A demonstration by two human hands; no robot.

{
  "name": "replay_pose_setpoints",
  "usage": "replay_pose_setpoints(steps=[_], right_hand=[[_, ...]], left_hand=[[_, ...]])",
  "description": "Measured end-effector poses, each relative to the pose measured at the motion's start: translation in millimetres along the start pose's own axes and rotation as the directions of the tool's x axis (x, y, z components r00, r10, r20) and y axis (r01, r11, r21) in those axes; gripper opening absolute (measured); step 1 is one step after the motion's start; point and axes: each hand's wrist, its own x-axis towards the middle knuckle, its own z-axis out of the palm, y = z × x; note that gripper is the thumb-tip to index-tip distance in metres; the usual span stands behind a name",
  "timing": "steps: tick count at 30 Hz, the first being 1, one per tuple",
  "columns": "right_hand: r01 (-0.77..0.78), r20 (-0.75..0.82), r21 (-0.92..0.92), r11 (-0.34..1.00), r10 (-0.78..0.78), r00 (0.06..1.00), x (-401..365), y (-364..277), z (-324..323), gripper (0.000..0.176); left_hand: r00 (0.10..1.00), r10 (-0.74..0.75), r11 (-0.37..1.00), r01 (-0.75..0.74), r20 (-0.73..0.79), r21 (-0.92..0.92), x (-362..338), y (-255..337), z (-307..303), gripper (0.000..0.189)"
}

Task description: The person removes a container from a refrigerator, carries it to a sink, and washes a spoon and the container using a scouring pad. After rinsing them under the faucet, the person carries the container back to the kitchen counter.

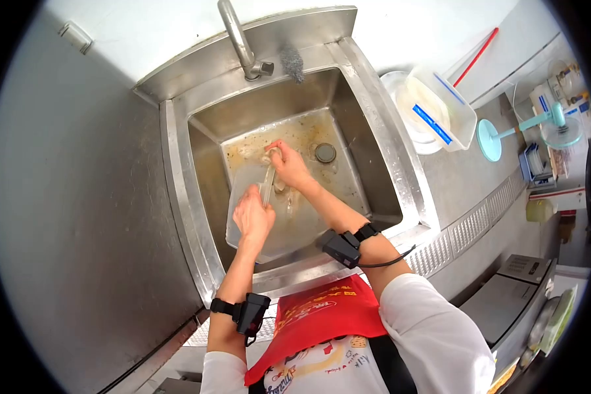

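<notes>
Both of my hands are inside a stainless steel sink point(374, 125). My left hand point(253, 213) is closed on the lower end of a pale, narrow strip-like item point(268, 184), above a translucent plastic container point(243, 236) lying in the basin. My right hand point(287, 164) has its fingers curled at the strip's upper end, near some small whitish pieces. What exactly the fingers pinch there is too small to tell. Brownish bits and wet stains cover the basin floor, and a round drain point(325, 153) lies right of my right hand.
A faucet point(240, 39) rises behind the sink, with a steel scouring pad point(292, 64) beside it. To the right stand a clear plastic bin point(463, 118) with blue tape and a round white tub point(391, 82). Farther right is a light-blue fan point(490, 140). A grey panel borders the left.
</notes>
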Motion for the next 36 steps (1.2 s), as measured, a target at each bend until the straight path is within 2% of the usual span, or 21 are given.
replay_pose_setpoints(steps=[3,6,9,11,12,15,18,19,20,21,22,24,25,28,31,34,36], right_hand=[[0.03,-0.244,-0.032,0.999,-0.037,0.969,0,79,10,0.019],[-0.175,-0.197,0.161,0.971,0.205,0.959,-11,129,10,0.019],[-0.321,-0.107,-0.071,0.944,0.313,0.944,-2,145,1,0.021],[-0.2,-0.224,-0.014,0.98,0.192,0.955,1,141,0,0.021],[-0.134,-0.281,0.0,0.991,0.129,0.951,1,131,-5,0.022],[-0.038,-0.164,0.156,0.987,0.064,0.984,-5,61,-24,0.016],[0.0,0.001,0.224,0.975,0.0,1.0,-12,-10,-33,0.016],[0.195,-0.091,0.226,0.954,-0.179,0.98,-11,-11,-23,0.016],[0.385,-0.182,0.21,0.899,-0.35,0.919,-9,-12,-11,0.017],[0.562,-0.269,0.176,0.808,-0.51,0.817,-6,-10,-4,0.017],[0.446,-0.161,0.256,0.858,-0.417,0.895,-12,0,-4,0.018],[0.438,-0.048,0.061,0.897,-0.436,0.899,-4,47,-7,0.017],[0.432,0.012,-0.038,0.901,-0.431,0.902,-2,70,-10,0.017],[0.339,0.112,-0.01,0.941,-0.336,0.935,0,110,-23,0.02],[0.104,0.109,0.144,0.984,-0.12,0.987,7,128,-25,0.022],[0.031,0.115,-0.141,0.989,-0.015,0.993,20,136,-34,0.023],[0.037,-0.078,-0.43,0.902,-0.078,0.994,23,173,-46,0.028]], left_hand=[[1.0,0.009,1.0,-0.009,-0.021,0.009,-2,-6,-1,0.021],[0.998,-0.055,0.998,0.055,0.008,0.004,-1,-14,-5,0.02],[0.992,-0.114,0.993,0.114,0.045,0.002,3,-25,-12,0.021],[0.987,-0.144,0.989,0.147,0.073,-0.031,3,-37,-16,0.02],[0.994,-0.101,0.992,0.104,0.044,-0.066,1,-43,-17,0.02],[0.998,-0.067,0.989,0.065,-0.007,-0.129,-5,-52,-11,0.018],[0.999,-0.004,0.995,-0.001,-0.05,-0.096,-9,-48,-7,0.018],[0.999,-0.014,0.996,0.01,-0.045,-0.089,-10,-45,-6,0.019],[0.999,-0.022,0.996,0.019,-0.04,-0.082,-9,-41,-7,0.02],[0.999,-0.029,0.997,0.026,-0.04,-0.075,-7,-38,-7,0.021],[0.999,-0.009,0.998,0.005,-0.049,-0.069,-7,-38,-7,0.021],[0.998,0.026,0.998,-0.029,-0.061,-0.059,-11,-40,-5,0.021],[0.998,-0.002,0.998,-0.002,-0.055,-0.068,-12,-40,-4,0.021],[0.997,-0.062,0.994,0.059,-0.035,-0.088,-14,-40,-5,0.021],[0.997,-0.069,0.994,0.066,-0.031,-0.084,-13,-40,-5,0.021],[0.997,-0.06,0.995,0.055,-0.055,-0.077,-9,-36,-5,0.02],[0.997,-0.035,0.995,0.028,-0.067,-0.092,-5,-39,-9,0.019]])
